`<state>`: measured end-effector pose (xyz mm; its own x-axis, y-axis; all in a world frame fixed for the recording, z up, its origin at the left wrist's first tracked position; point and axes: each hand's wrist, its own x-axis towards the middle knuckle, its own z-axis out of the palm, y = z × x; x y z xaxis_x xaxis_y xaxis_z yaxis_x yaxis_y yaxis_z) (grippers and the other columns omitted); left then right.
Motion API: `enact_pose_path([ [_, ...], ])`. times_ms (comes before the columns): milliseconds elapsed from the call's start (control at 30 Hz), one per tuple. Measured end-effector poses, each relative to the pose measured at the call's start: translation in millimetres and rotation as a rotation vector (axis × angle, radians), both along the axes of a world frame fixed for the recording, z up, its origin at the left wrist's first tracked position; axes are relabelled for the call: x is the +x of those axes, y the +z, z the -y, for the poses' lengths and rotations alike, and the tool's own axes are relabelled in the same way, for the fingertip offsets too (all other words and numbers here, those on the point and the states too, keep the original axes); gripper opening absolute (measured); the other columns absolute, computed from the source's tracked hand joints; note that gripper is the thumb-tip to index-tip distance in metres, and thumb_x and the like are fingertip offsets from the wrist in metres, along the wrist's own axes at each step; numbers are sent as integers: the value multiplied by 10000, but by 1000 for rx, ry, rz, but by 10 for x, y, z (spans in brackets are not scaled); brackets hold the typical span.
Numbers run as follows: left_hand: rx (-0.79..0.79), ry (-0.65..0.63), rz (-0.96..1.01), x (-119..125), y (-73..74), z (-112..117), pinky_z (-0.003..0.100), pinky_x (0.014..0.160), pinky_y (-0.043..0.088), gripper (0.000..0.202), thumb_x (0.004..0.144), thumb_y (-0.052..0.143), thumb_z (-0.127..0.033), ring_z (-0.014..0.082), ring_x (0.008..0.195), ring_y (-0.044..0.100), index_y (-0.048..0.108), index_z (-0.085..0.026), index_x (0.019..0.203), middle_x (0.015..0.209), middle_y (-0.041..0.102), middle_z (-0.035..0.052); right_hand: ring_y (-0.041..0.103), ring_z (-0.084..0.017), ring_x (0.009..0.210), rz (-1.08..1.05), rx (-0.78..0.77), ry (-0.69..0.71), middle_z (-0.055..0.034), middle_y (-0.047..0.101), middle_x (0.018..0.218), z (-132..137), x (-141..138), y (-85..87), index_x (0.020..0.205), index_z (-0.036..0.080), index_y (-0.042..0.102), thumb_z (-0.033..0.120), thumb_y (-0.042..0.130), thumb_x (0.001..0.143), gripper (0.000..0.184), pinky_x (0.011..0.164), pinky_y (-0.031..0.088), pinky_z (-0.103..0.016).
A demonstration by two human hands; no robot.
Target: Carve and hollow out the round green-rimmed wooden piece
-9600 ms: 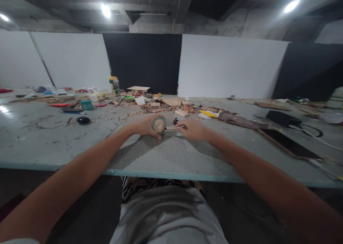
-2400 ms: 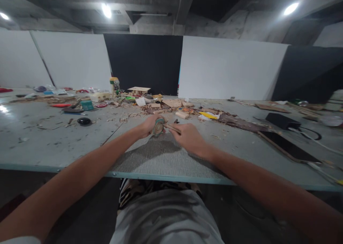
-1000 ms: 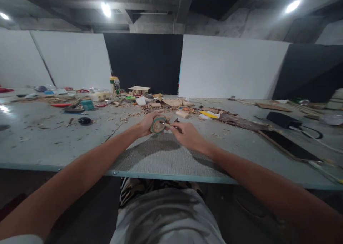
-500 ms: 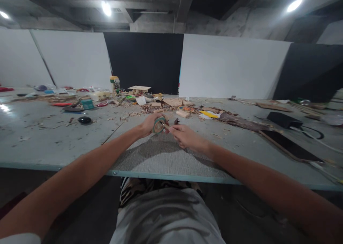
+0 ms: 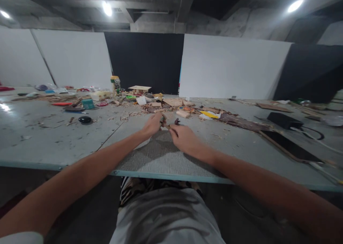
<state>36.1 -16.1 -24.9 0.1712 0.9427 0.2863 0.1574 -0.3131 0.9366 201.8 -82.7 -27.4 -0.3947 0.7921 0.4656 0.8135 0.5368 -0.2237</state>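
My left hand (image 5: 152, 125) is closed around a small round green-rimmed object (image 5: 162, 119), held just above the table. Mostly hidden by my fingers, it shows only a narrow green edge. Close beside it, my right hand (image 5: 184, 138) pinches a thin light-brown stick (image 5: 166, 126) whose tip points at the left hand. Whether the tip touches the round object I cannot tell. Under both hands lies a grey wood-grained board (image 5: 160, 158) at the table's front edge. A small dark piece (image 5: 176, 121) sits just beyond the right hand.
Wood shavings and scraps spread behind the hands, with a pale wood block (image 5: 183, 114) and a yellow-handled tool (image 5: 209, 114). To the right are a bark-covered branch (image 5: 241, 122), a phone (image 5: 291, 145) and a black box (image 5: 284, 120). A black mouse (image 5: 85, 119) lies left.
My left hand has turned the round object, so its open-looking face no longer shows. The right hand has shifted slightly, still pinching the stick.
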Motion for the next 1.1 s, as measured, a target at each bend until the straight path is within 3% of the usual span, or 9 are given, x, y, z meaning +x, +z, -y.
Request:
enact_pose_path([
  [300,59,231,62,67,-82,-33,247,507,396,246,888,386,-296,162,650,529,563,-186,757,747,577,40,648,-201,768,-5,-35,8,-121,738,937,47,-102,-45,1034,152,651,164,413,947,254,642,365,-290],
  [467,-11,289,163,41,-57,-115,240,471,365,215,863,396,-301,161,609,510,539,-194,743,719,553,40,658,-205,776,37,-71,68,-127,745,951,90,-146,-54,1047,160,653,148,404,941,271,651,369,-298],
  [600,-88,158,253,-16,55,-135,252,510,451,243,839,385,-307,171,607,589,572,-183,744,708,617,61,648,-216,761,52,-41,65,-127,744,924,93,-128,-30,1054,152,670,174,409,948,283,640,362,-309],
  [767,-201,-178,488,-128,179,-72,295,612,540,301,836,383,-312,204,680,678,636,-149,842,810,714,100,623,-203,751,-60,13,91,-107,740,955,56,-32,-15,1152,156,669,267,426,970,323,632,346,-298],
  [900,-252,-267,487,-186,192,-26,326,667,563,393,858,338,-322,226,687,694,664,-102,859,806,726,138,563,-177,655,-120,-28,110,-82,709,813,10,19,-12,1140,138,673,283,421,973,335,591,301,-288],
  [1100,-382,-481,474,-235,176,-3,375,672,577,452,901,355,-468,250,720,702,660,-134,895,858,739,152,545,-168,658,-116,-38,175,-77,698,819,37,29,40,1031,148,690,288,404,990,321,594,283,-286],
])
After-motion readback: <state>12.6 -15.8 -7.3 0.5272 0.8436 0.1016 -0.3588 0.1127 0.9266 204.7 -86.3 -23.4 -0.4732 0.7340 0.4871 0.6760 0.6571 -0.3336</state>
